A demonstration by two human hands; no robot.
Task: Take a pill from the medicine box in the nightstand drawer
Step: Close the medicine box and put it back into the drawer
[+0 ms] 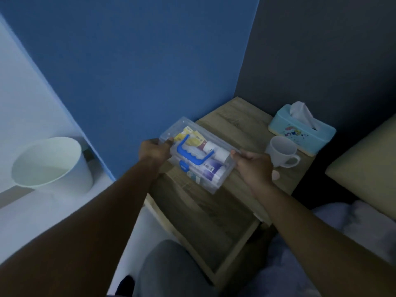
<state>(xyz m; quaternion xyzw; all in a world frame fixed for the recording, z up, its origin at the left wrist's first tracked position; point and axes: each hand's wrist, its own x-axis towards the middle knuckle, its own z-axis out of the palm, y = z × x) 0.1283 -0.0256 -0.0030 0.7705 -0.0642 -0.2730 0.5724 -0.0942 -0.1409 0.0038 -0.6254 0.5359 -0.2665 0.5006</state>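
Above nightstand, both hands grip medicine box.

Single view, head-worn wide-angle camera, looking forward and steeply down. Both forearms enter from the bottom edge and reach away from the lens. Left hand and right hand sit near frame centre, at arm's length. Nightstand lies beyond and beneath the hands; open drawer is nearer the camera, below them. Edges bow with lens distortion.
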